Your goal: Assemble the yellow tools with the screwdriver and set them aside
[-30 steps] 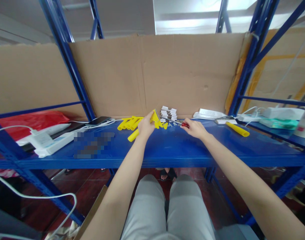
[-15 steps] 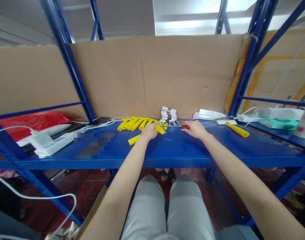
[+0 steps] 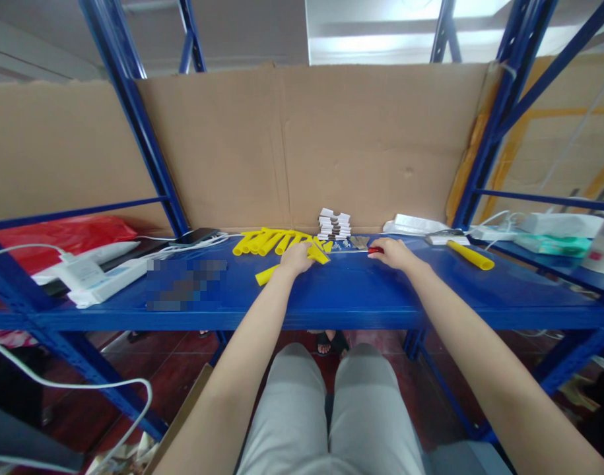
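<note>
My left hand [image 3: 296, 259] is closed around a yellow tube [image 3: 266, 276] whose two ends stick out on either side of it. In my right hand [image 3: 391, 253] is a small red-handled tool [image 3: 375, 250], its fingers closed on the handle. A thin metal shaft seems to run from the red part leftward toward the tube's end; its exact kind is too small to make out. Behind my left hand lies a row of yellow tubes [image 3: 267, 243]. A stack of small white pieces with dark marks [image 3: 334, 225] stands just beyond the tube.
Another yellow tube [image 3: 470, 255] lies at the right of the blue shelf [image 3: 351, 290]. A white power strip [image 3: 108, 284], cables and a dark phone-like object [image 3: 200, 236] are at the left. White packets [image 3: 414, 225] lie at the back right. A cardboard panel [image 3: 371, 145] closes the rear.
My right hand has moved slightly to the right with the red-handled tool, away from the left hand. The left hand keeps its hold on the yellow tube.
</note>
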The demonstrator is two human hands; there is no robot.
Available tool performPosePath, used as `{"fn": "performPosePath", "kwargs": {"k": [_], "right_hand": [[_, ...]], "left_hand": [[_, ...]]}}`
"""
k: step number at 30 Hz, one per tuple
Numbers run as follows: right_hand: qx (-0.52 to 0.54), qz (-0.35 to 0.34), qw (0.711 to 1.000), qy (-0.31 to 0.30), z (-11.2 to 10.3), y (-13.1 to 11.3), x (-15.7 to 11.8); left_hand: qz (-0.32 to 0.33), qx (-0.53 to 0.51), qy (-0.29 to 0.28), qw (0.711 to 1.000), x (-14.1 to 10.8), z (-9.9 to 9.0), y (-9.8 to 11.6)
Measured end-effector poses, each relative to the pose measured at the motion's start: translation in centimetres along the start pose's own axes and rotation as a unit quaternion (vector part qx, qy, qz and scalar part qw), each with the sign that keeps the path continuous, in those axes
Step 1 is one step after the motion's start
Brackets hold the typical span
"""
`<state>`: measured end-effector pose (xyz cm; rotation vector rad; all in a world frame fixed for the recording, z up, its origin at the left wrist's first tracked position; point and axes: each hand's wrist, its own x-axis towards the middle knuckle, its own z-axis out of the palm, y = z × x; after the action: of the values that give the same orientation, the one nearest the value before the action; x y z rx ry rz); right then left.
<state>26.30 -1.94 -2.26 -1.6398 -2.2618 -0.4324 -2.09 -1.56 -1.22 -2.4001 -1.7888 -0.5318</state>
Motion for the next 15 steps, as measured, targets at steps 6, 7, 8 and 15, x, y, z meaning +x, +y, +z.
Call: {"fn": "performPosePath", "kwargs": {"k": [6, 7, 8, 15], "right_hand": [[-0.004, 0.06, 0.996, -0.072, 0.73, 0.73, 0.05], [-0.004, 0.068, 0.995, -0.079, 0.83, 0.69, 0.06], [-0.002, 0.076, 0.993, -0.086, 0.91, 0.63, 0.08], [0.031, 0.119, 0.987, -0.103, 1.02, -0.05, 0.31]], "left_hand": [[0.007, 0.005, -0.001, 1.0, 0.11, 0.08, 0.15], [0.009, 0.006, -0.002, 1.0, 0.12, 0.1, 0.22], [0.011, 0.006, -0.004, 1.0, 0.12, 0.12, 0.31], [0.008, 0.001, -0.013, 1.0, -0.06, 0.2, 0.87]]}}
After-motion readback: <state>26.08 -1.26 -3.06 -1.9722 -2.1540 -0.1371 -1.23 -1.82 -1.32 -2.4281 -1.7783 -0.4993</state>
